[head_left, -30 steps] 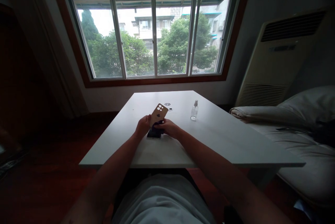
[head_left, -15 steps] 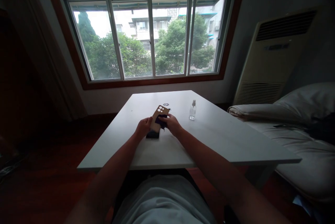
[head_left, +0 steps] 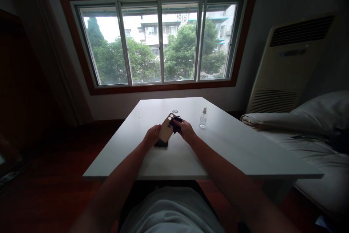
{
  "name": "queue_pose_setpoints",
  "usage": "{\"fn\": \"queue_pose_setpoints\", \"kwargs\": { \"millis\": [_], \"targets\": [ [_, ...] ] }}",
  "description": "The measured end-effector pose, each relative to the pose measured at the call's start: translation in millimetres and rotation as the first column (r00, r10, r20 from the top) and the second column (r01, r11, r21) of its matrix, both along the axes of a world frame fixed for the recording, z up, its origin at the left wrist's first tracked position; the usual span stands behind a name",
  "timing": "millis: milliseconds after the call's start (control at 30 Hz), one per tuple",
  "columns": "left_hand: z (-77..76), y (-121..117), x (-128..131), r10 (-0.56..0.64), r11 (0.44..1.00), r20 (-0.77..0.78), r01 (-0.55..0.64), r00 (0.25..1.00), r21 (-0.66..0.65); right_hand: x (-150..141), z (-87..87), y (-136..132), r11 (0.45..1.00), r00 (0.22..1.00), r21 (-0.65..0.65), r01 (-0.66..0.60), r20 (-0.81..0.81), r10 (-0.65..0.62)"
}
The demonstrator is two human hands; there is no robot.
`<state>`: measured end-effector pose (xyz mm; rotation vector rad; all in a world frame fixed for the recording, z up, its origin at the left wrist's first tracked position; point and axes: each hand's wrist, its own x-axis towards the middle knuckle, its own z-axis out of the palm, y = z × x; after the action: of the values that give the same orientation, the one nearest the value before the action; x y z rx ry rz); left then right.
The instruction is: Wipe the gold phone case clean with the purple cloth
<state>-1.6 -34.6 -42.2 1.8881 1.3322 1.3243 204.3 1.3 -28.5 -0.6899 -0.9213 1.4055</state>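
My left hand is closed on the left edge of a tan phone case with round camera holes at its top. The case is tilted above the table. In my right hand a dark cloth is pinched and pressed against the upper right of the case, covering some of the camera holes. Under the case, a dark phone lies on the table, mostly hidden by it. A small ring-like item rests on the table just beyond the case.
A clear spray bottle stands upright on the white table, to the right of my hands. Past the table's right side is a pale sofa, with a floor-standing air conditioner behind it. A window fills the wall ahead.
The cloth in my right hand has moved from the middle of the case up to its camera-hole end. My left hand still holds the case. The whole view has shifted slightly.
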Motion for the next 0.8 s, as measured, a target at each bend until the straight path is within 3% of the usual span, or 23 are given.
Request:
{"fn": "queue_pose_setpoints", "kwargs": {
  "millis": [233,333,467,667,800],
  "targets": [
    [2.0,1.8,-8.7,0.102,0.994,0.04,-0.103,0.994,0.027,-28.5,-9.5,-21.5,0.964,0.953,-0.012,-0.267,0.145,0.266],
    [3.3,1.0,-10.0,0.129,0.991,0.078,-0.132,0.989,0.033,-34.4,-12.5,-26.4,0.946,0.922,-0.019,-0.324,0.219,0.32],
    [3.1,2.7,-7.8,0.102,0.994,0.125,-0.098,0.987,-0.044,-34.3,-11.7,-22.9,0.968,0.942,0.031,-0.247,0.242,0.233],
    [0.2,3.1,-3.0,0.036,0.998,0.089,-0.032,0.995,-0.051,-29.1,-7.5,-11.9,0.997,0.986,0.067,0.036,0.161,-0.046],
    [1.3,2.1,-4.0,0.037,0.999,0.037,-0.036,0.999,-0.013,-19.6,-0.1,-11.5,0.995,0.981,0.076,0.066,0.175,-0.078]
  ]
}}
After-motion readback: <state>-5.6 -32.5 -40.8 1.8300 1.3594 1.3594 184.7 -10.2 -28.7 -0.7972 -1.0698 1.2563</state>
